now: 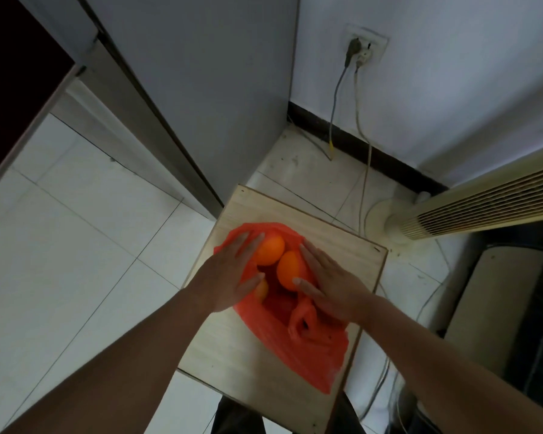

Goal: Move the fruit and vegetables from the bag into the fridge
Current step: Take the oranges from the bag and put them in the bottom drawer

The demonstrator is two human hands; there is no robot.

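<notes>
A red plastic bag [308, 349] lies open on a small wooden table [232, 364]. Inside it I see two oranges: one [270, 253] at the far left, another [287, 270] beside it. A third yellow-orange fruit [261, 291] peeks out under my left thumb. My left hand [229, 270] lies flat with straight fingers on the bag's left side, touching the far orange. On the bag's right side my right hand [329, 283] lies flat too, its thumb against the second orange. The grey fridge [201, 89] stands closed beyond the table.
A white tower fan [470, 202] leans at the right, with its round base [386, 220] on the tiled floor [76, 230]. Cables [362, 170] hang from a wall socket [362, 48] and trail down past the table. A dark chair or bin [499, 308] stands at right.
</notes>
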